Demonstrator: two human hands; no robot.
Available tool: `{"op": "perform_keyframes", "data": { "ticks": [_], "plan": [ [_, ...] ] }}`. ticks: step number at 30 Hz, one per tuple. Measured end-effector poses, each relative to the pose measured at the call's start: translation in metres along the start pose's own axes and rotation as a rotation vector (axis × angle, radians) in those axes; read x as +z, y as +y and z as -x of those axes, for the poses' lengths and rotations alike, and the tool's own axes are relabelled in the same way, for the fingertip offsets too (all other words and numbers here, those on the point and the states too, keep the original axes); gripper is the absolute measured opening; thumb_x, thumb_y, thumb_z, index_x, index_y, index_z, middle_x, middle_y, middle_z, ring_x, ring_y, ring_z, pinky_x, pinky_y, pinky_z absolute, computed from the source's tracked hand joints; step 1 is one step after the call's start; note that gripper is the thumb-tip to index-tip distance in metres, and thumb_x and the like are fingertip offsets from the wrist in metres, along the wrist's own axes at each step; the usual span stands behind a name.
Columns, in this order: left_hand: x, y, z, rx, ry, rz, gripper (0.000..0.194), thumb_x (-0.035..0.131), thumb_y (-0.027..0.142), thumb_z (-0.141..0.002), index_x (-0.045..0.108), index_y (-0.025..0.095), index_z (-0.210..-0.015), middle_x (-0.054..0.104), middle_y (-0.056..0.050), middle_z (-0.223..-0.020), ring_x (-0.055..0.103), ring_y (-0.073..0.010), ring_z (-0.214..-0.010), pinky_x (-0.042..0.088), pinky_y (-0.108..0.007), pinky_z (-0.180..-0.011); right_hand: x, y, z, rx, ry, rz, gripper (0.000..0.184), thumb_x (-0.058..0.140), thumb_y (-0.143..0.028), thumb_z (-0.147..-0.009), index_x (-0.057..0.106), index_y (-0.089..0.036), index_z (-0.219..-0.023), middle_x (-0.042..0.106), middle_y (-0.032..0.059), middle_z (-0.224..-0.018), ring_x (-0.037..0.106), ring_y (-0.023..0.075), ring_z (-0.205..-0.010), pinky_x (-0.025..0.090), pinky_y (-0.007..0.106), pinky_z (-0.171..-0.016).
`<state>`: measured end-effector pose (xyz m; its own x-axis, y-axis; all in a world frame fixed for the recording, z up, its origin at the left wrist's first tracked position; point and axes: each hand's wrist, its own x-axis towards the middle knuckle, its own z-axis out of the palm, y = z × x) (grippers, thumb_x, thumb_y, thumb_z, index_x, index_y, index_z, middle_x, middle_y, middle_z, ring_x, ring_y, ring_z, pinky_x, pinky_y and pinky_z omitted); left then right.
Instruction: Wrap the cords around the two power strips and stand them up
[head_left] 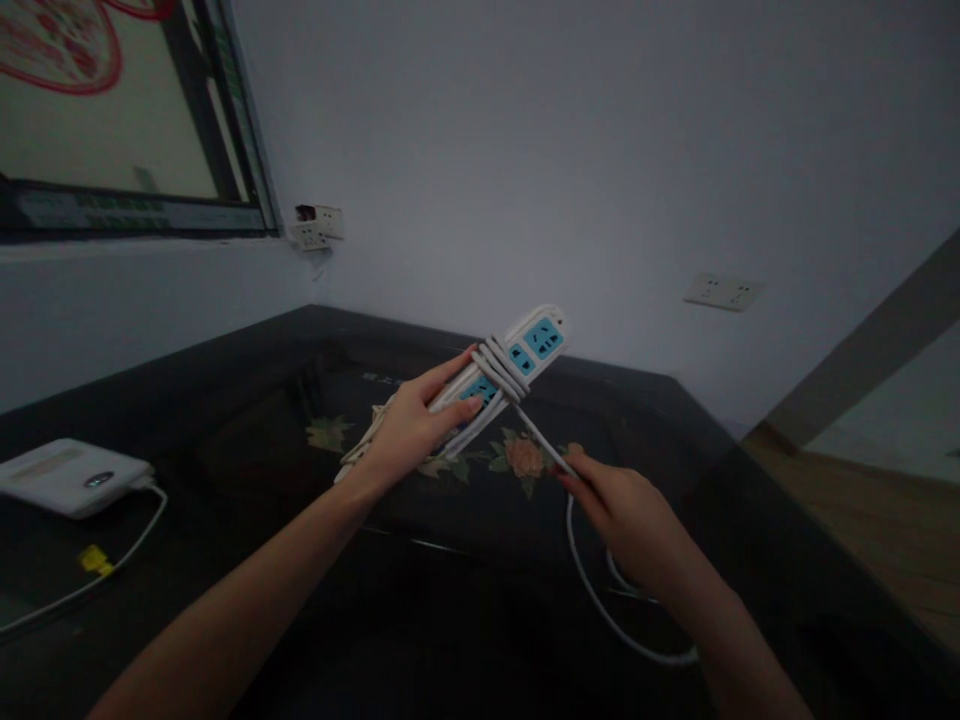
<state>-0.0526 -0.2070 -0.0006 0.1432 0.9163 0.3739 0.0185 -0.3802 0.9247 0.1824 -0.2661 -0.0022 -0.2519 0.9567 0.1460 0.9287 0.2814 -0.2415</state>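
Note:
A white power strip (pixel 549 312) with blue socket panels is held tilted above the dark table, its far end pointing up and to the right. My left hand (pixel 409 415) is closed around its lower part, thumb across the front. Several turns of white cord (pixel 501 368) circle the strip's middle, just beyond my left thumb. From these turns a stretch of cord runs taut down to my right hand (pixel 607 490), which pinches it. Past my right hand the cord hangs in a loose loop, partly hidden behind the wrist. The plug does not show clearly.
Below my hands is a black glossy table (pixel 247 365) with a flower print. A white device (pixel 71 478) with its own cable and a yellow tag (pixel 95 560) lies at the left. Wall sockets (pixel 723 292) are on the back wall, with a window (pixel 112 110) at upper left.

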Motion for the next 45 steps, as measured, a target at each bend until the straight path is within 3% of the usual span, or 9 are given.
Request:
{"op": "perform_keyframes", "data": {
  "ticks": [8,14,18,20,22,27,35,41,45],
  "plan": [
    [-0.004,-0.010,-0.005,0.124,0.021,-0.326,0.063,0.065,0.036,-0.080,0.048,0.020,-0.138,0.053,-0.009,-0.139,0.054,-0.0259,-0.123,0.037,-0.044,-0.108,-0.011,-0.001,0.010,0.018,0.086,-0.025,0.022,0.046,-0.028,-0.091,0.068,-0.026,-0.098,0.074,0.0031,-0.084,0.068,0.0199,-0.070,0.042,0.028,-0.059],
    [-0.014,-0.006,-0.006,0.173,0.134,-0.568,0.062,0.062,0.038,-0.082,0.046,0.020,-0.140,0.057,-0.010,-0.135,0.058,-0.0277,-0.119,0.040,-0.044,-0.104,-0.010,0.018,0.009,0.100,0.142,0.057,0.011,0.054,-0.027,-0.087,0.063,-0.022,-0.089,0.067,0.0004,-0.064,0.063,0.0182,-0.055,0.036,0.025,-0.051],
    [-0.017,-0.008,-0.008,0.138,0.133,-0.762,0.062,0.060,0.039,-0.083,0.044,0.022,-0.141,0.062,-0.012,-0.128,0.063,-0.0302,-0.110,0.047,-0.043,-0.094,-0.013,0.014,0.014,-0.045,0.268,0.168,0.018,0.050,-0.030,-0.092,0.066,-0.024,-0.092,0.071,0.0025,-0.075,0.065,0.0195,-0.062,0.038,0.027,-0.054],
    [-0.014,-0.009,-0.007,0.117,0.077,-0.876,0.062,0.058,0.040,-0.085,0.042,0.024,-0.142,0.066,-0.013,-0.122,0.067,-0.0300,-0.101,0.049,-0.042,-0.087,-0.016,0.009,0.017,-0.203,0.364,0.208,0.023,0.046,-0.030,-0.094,0.068,-0.024,-0.096,0.072,0.0037,-0.084,0.066,0.0189,-0.068,0.038,0.028,-0.055],
    [-0.008,-0.010,-0.004,0.108,-0.011,-0.994,0.061,0.056,0.040,-0.086,0.041,0.026,-0.143,0.069,-0.013,-0.116,0.069,-0.0297,-0.094,0.050,-0.042,-0.083,-0.020,0.004,0.020,-0.315,0.477,0.249,0.029,0.042,-0.032,-0.096,0.070,-0.023,-0.093,0.071,0.0040,-0.079,0.064,0.0170,-0.065,0.037,0.027,-0.055],
    [0.014,-0.010,0.009,0.112,-0.320,-1.097,0.060,0.055,0.035,-0.087,0.039,0.026,-0.144,0.071,-0.013,-0.112,0.069,-0.0275,-0.091,0.050,-0.039,-0.081,-0.031,0.002,0.027,-0.409,0.587,0.265,0.027,0.050,-0.034,-0.094,0.069,-0.020,-0.082,0.064,0.0014,-0.066,0.059,0.0135,-0.060,0.037,0.026,-0.058],
    [0.041,0.002,0.036,0.081,-0.642,-1.029,0.057,0.055,0.027,-0.085,0.043,0.027,-0.142,0.072,-0.012,-0.104,0.069,-0.0290,-0.090,0.050,-0.039,-0.080,-0.039,0.004,0.029,-0.406,0.629,0.147,0.028,0.057,-0.040,-0.090,0.067,-0.020,-0.072,0.060,-0.0006,-0.061,0.055,0.0107,-0.057,0.036,0.024,-0.056],
    [0.039,-0.001,0.038,0.163,-0.751,-1.012,0.060,0.054,0.027,-0.085,0.041,0.027,-0.143,0.071,-0.010,-0.112,0.068,-0.0264,-0.093,0.049,-0.034,-0.080,-0.036,0.002,0.023,-0.351,0.608,0.048,0.023,0.064,-0.037,-0.086,0.069,-0.020,-0.070,0.060,-0.0018,-0.059,0.055,0.0102,-0.055,0.035,0.024,-0.053],
    [0.037,0.003,0.036,0.205,-0.880,-0.938,0.062,0.058,0.028,-0.084,0.039,0.031,-0.143,0.073,-0.005,-0.102,0.068,-0.0218,-0.083,0.047,-0.027,-0.070,-0.034,0.011,0.015,-0.245,0.582,-0.037,0.023,0.067,-0.037,-0.082,0.069,-0.019,-0.069,0.061,-0.0019,-0.058,0.053,0.0101,-0.053,0.035,0.024,-0.052]
  ]
}}
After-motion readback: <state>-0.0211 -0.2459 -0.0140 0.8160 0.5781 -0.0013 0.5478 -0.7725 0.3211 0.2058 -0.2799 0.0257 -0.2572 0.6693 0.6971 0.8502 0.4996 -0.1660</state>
